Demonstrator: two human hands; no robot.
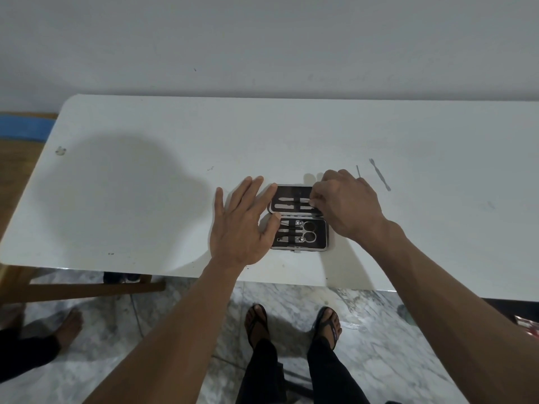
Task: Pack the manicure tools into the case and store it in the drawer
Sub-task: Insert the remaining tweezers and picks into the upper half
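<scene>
The right hand [347,204] pinches a tool into the far half of the open case [299,218] while the left hand [243,221], fingers spread, steadies it — two loose tools [380,174] lie lengthwise just right, nearer the right hand.

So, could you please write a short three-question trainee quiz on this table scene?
1. True or false: the black hinged manicure case lies open on the white table.
2. How many slim metal tools lie loose on the table, beyond the right hand? A) none B) two C) five
3. Which half of the case holds the small steel scissors?

Key:
1. True.
2. B: a forked-tip metal pusher and a thin metal stick.
3. The near half. The left hand rests flat at the case's left edge, and the right hand's fingers work at the far half.
</scene>
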